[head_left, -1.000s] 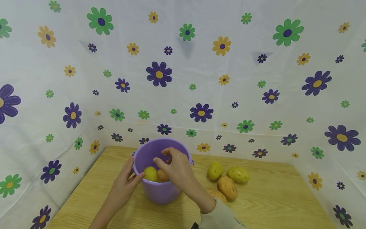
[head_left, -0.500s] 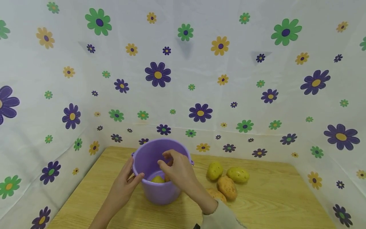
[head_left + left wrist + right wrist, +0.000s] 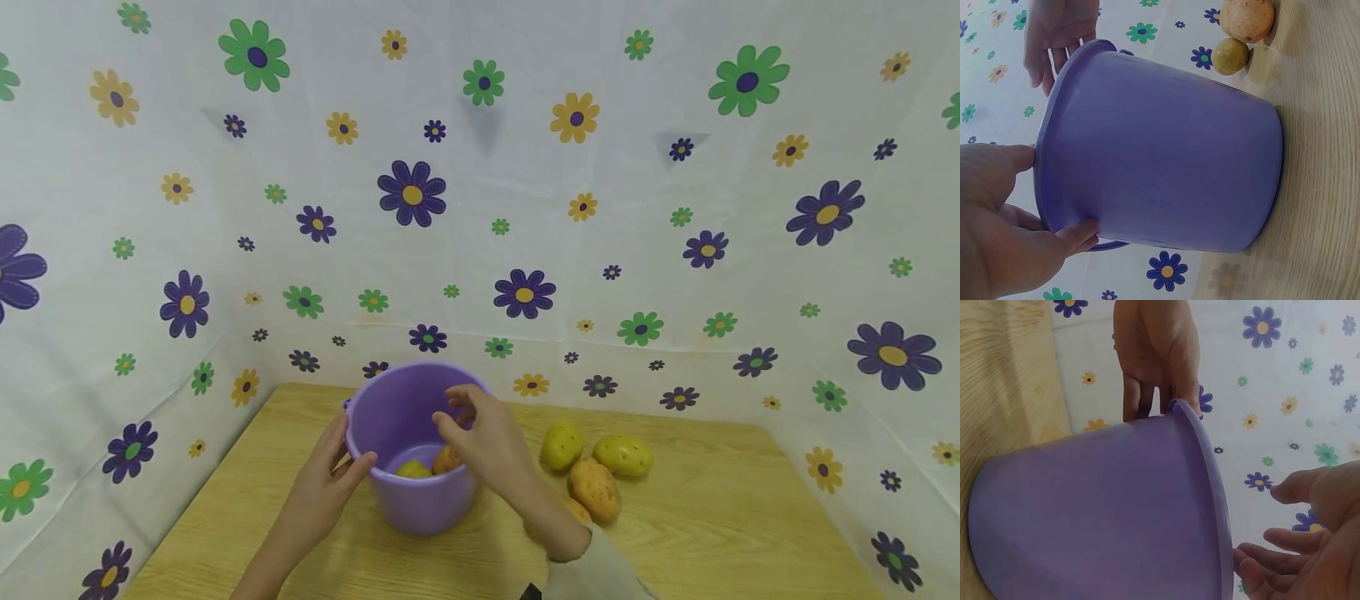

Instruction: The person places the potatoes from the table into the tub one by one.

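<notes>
A purple bucket (image 3: 424, 504) stands on the table, tilted slightly in my view. My left hand (image 3: 318, 479) grips its rim at the left, thumb over the near edge and fingers along the outer wall, as the left wrist view also shows. Over the right side of the opening is my right hand (image 3: 487, 437), its fingers loosely bent and apart with nothing between them. Down inside the bucket lie a yellow-green potato (image 3: 413, 470) and a brown potato (image 3: 446, 459). The near wall hides their lower parts.
Right of the bucket, two yellow-green potatoes (image 3: 623, 456) and a brown potato (image 3: 595, 489) lie on the wooden table (image 3: 712, 517). Another brown potato (image 3: 576, 509) is partly hidden behind the right forearm. A white flower-patterned cloth (image 3: 465, 250) hangs around the table.
The yellow-green potato in the bucket has dropped lower toward the bottom. My right hand has moved a little rightward, uncovering the brown potato inside. The left hand stays on the rim.
</notes>
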Motion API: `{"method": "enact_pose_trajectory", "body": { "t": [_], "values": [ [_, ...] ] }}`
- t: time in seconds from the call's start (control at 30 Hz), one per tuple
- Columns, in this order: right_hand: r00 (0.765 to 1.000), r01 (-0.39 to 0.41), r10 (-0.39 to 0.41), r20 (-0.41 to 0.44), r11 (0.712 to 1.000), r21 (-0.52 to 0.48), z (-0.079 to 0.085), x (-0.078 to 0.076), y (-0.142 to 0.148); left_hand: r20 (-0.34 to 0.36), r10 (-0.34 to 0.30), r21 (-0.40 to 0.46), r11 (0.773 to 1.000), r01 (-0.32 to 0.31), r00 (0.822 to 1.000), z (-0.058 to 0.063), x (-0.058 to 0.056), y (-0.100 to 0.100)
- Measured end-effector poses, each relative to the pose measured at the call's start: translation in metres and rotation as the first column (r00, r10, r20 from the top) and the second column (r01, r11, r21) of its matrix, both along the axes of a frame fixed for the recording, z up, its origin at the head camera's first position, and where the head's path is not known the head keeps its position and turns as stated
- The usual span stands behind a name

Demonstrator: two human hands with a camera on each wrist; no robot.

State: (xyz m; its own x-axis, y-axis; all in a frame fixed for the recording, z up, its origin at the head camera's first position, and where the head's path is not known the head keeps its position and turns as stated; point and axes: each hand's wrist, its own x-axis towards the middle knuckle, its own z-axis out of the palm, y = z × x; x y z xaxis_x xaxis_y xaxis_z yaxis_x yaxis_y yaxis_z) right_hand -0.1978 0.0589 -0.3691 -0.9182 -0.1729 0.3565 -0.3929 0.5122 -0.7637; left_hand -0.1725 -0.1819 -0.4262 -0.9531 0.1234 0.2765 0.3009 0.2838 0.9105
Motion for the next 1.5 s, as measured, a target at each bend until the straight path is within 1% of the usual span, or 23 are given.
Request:
{"method": "enact_pose_trajectory", "body": {
  "t": [0.27,0.47,0.8,0.97,1.13,1.33,1.5],
  "values": [
    [1.0,0.011,-0.011,0.0,0.999,-0.046,0.001,0.002,0.018,0.009,-0.004,-0.002,1.0,0.004,1.0,0.0,0.0,-0.001],
    [0.999,0.034,-0.035,-0.013,0.996,-0.078,0.003,0.002,0.032,0.0,-0.013,0.009,1.0,0.013,1.0,-0.001,-0.001,-0.001],
    [0.992,0.122,-0.125,-0.032,0.989,-0.081,0.001,0.001,0.058,-0.018,-0.01,0.007,1.0,0.01,1.0,-0.003,-0.002,0.0],
    [0.987,0.158,-0.159,0.0,0.984,-0.085,0.003,0.002,0.072,-0.009,-0.014,0.006,1.0,0.014,1.0,-0.002,-0.001,0.0],
    [0.979,0.204,-0.203,0.021,0.977,-0.063,0.003,0.003,0.087,-0.011,-0.011,0.003,1.0,0.011,1.0,-0.002,-0.001,0.0],
    [0.973,0.23,-0.229,0.041,0.972,-0.035,0.005,0.007,0.101,-0.017,-0.015,0.011,1.0,0.015,1.0,-0.002,-0.001,0.0],
    [0.966,0.255,-0.253,0.058,0.966,-0.039,0.005,0.009,0.117,-0.009,-0.02,0.01,1.0,0.02,1.0,-0.002,-0.001,0.0]
  ]
}}
